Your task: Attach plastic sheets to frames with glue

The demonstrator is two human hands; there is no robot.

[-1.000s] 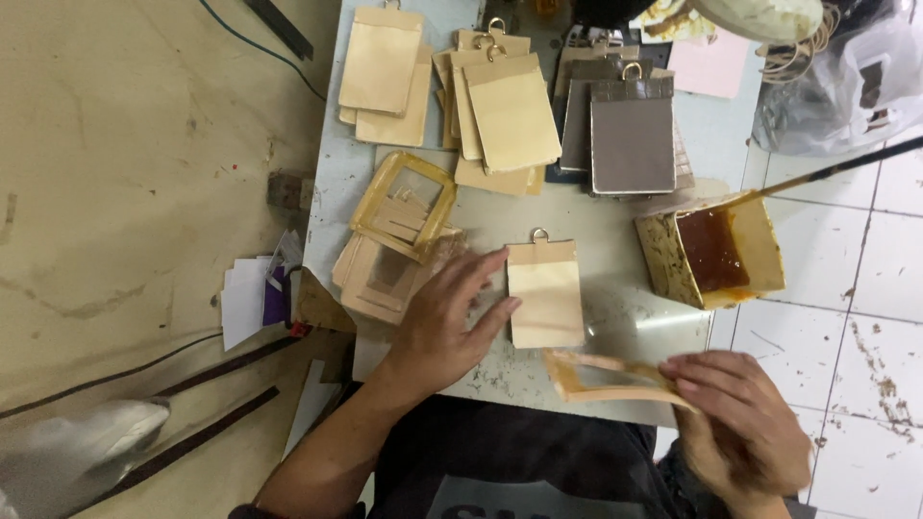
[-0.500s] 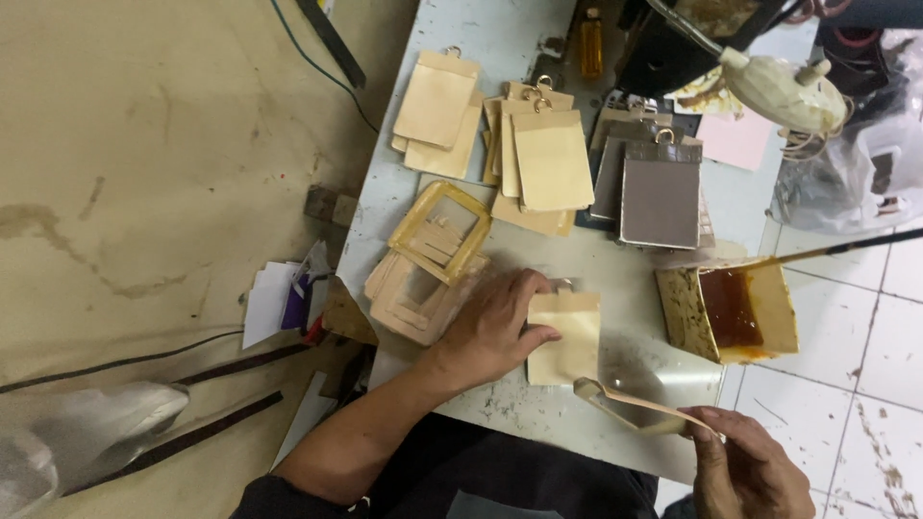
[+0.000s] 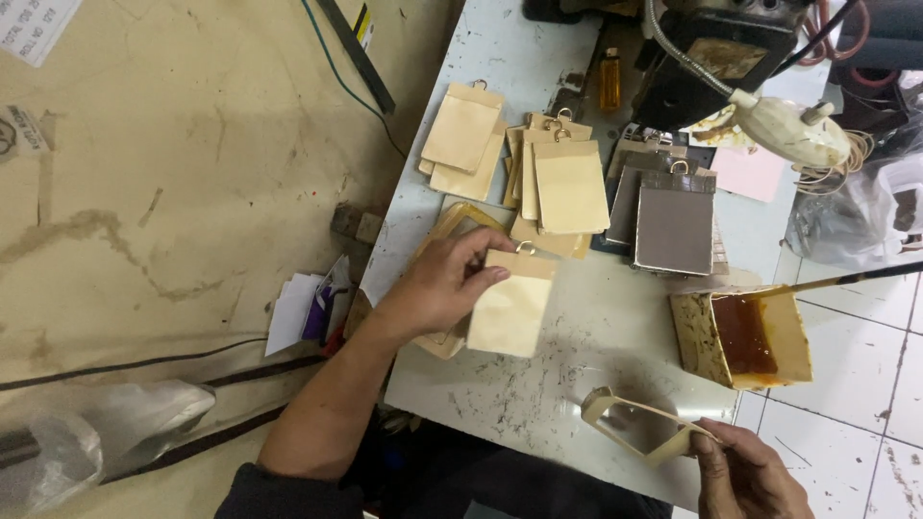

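My left hand [image 3: 437, 286] grips a cream rectangular tag [image 3: 512, 304] with a small metal ring at its top, lifted a little off the white worktable [image 3: 500, 404]. Under that hand lie a pile of tan frames [image 3: 444, 341] and one open frame [image 3: 460, 219]. My right hand [image 3: 750, 476] at the lower right pinches a thin cream frame piece [image 3: 635, 428], held tilted above the table's near edge.
Stacks of cream tags [image 3: 463, 135] [image 3: 567, 187] and grey ones [image 3: 673, 223] lie at the back. A box of brown glue [image 3: 745, 336] with a stick in it stands at the right. A lamp head [image 3: 788, 130] hangs over the back right. Paper scraps [image 3: 303, 309] lie left of the table.
My left hand has picked the cream tag up from the table and moved it left. My right hand has drawn the frame piece toward the near edge. The camera has shifted.
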